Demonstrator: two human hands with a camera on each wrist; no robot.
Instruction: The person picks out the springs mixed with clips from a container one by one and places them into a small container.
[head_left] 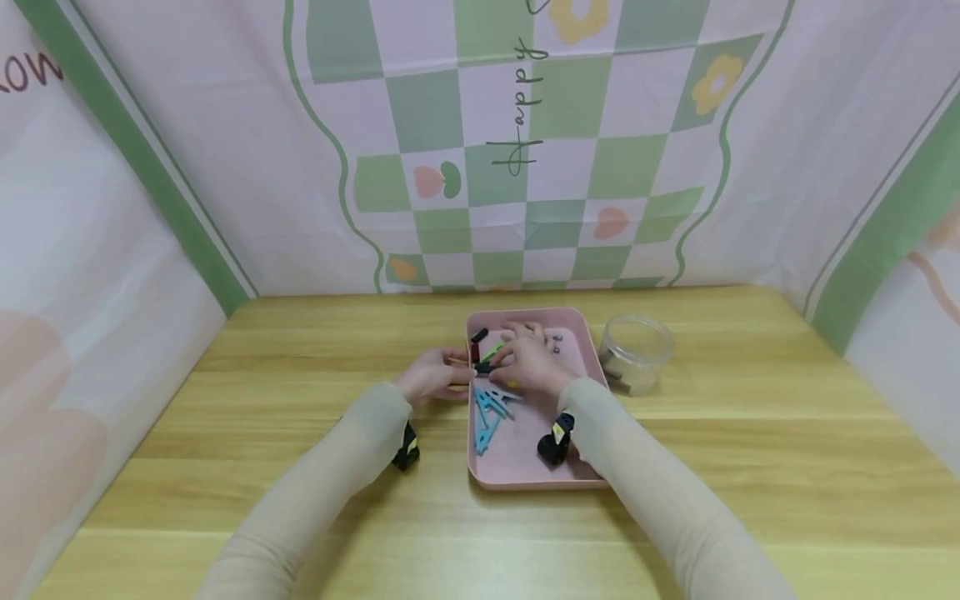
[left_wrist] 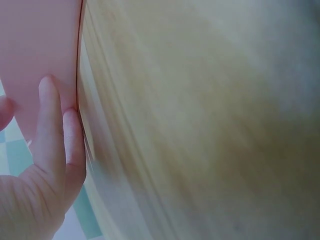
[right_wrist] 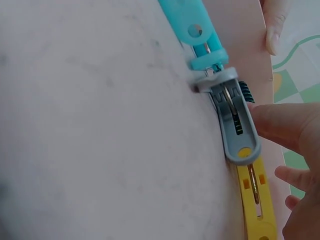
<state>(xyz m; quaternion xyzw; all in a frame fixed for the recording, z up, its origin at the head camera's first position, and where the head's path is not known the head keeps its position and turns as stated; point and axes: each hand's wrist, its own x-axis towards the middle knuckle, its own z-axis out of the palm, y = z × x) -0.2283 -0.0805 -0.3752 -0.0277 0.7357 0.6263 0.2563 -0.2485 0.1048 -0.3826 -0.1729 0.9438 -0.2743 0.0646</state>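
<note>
My right hand [head_left: 525,360] reaches into the pink tray [head_left: 480,482], its thumb and forefinger pinching a black clothespin [head_left: 483,367] near the left wall. In the right wrist view, the ridged dark end of that clothespin [right_wrist: 245,91] shows at a fingertip, mostly hidden by a grey clothespin [right_wrist: 235,120]. A turquoise clothespin [right_wrist: 187,17] and a yellow one [right_wrist: 257,200] lie in line with the grey one. Against the tray's left side, my left hand [head_left: 437,374] holds the wall. Its fingers [left_wrist: 49,107] lie along the outside, with the thumb at the rim.
Several blue clothespins [head_left: 487,425] are in the tray's left half. Near its far left are a dark red piece [head_left: 475,352] and a green one [head_left: 492,350]. A clear round jar [head_left: 636,354] with dark pieces inside stands right of the tray. Patterned cloth [head_left: 510,192] hangs behind the table.
</note>
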